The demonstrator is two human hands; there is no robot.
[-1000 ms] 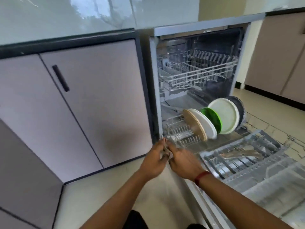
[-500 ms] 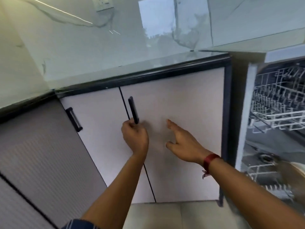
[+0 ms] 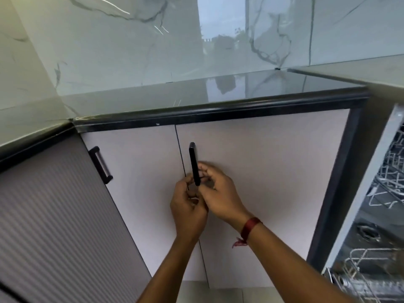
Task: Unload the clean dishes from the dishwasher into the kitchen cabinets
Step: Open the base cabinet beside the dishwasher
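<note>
Cabinet door about to be opened; no dish in hand yet.

The right grip (image 3: 220,197) is curled round the lower part of the black handle (image 3: 193,162) on the closed cabinet door (image 3: 273,182) under the desk (image 3: 240,92). The left grip (image 3: 188,213) is bunched just beside the handle's foot; I cannot tell whether it clasps the bar. The dishwasher (image 3: 384,193) stands open at the right edge, only wire racks showing. Next, I judge, a steady outward pull on the handle, then reaching to the racks for dishes.

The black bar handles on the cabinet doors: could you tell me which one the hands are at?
The black bar handle by the centre seam: left hand and right hand meet there; the corner-side black handle is untouched.
</note>
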